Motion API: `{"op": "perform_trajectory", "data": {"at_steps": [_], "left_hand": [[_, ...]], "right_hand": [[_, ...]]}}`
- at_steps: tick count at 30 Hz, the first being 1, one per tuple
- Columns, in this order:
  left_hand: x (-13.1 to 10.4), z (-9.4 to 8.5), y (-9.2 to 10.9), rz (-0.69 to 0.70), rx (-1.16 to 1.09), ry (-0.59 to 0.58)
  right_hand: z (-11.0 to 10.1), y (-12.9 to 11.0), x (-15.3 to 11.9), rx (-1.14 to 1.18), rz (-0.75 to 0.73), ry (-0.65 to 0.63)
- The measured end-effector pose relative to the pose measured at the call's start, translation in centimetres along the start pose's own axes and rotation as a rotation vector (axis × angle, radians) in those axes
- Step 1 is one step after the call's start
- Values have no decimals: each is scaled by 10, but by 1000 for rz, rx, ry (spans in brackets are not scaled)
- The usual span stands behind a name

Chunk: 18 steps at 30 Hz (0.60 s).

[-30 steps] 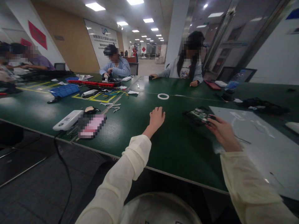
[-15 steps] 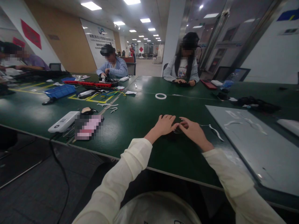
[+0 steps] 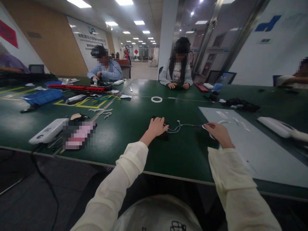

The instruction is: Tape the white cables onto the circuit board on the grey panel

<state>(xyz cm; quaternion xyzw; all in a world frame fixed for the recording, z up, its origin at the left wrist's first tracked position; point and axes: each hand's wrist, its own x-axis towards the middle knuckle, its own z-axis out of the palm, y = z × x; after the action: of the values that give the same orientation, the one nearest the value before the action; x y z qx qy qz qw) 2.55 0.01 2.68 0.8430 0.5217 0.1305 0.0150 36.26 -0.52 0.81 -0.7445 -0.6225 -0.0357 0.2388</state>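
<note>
My left hand (image 3: 157,127) is closed over a small black object (image 3: 166,124) on the green table, its fingers wrapped over the top. A thin cable (image 3: 177,127) comes out from beside it, loops once and runs right. At its other end my right hand (image 3: 216,130) pinches the cable together with a white strip (image 3: 209,132), over the left edge of the grey board. Most of the black object is hidden under my left hand.
A grey board (image 3: 240,144) lies on the right. On the green table (image 3: 134,122) are a white ring (image 3: 156,99), a pink phone (image 3: 79,134), a white power bank (image 3: 48,131) and a blue tray (image 3: 43,97). People sit across the table.
My right hand has moved right, away from my left hand, and now pinches the white strip and cable. The cable between the hands has come into view. The view has turned slightly right.
</note>
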Motion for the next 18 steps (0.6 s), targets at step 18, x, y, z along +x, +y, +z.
{"op": "perform_trajectory", "data": {"at_steps": [18], "left_hand": [[3, 5, -2, -80, -44, 37]], "right_hand": [[-9, -76, -9, 244, -153, -34]]}}
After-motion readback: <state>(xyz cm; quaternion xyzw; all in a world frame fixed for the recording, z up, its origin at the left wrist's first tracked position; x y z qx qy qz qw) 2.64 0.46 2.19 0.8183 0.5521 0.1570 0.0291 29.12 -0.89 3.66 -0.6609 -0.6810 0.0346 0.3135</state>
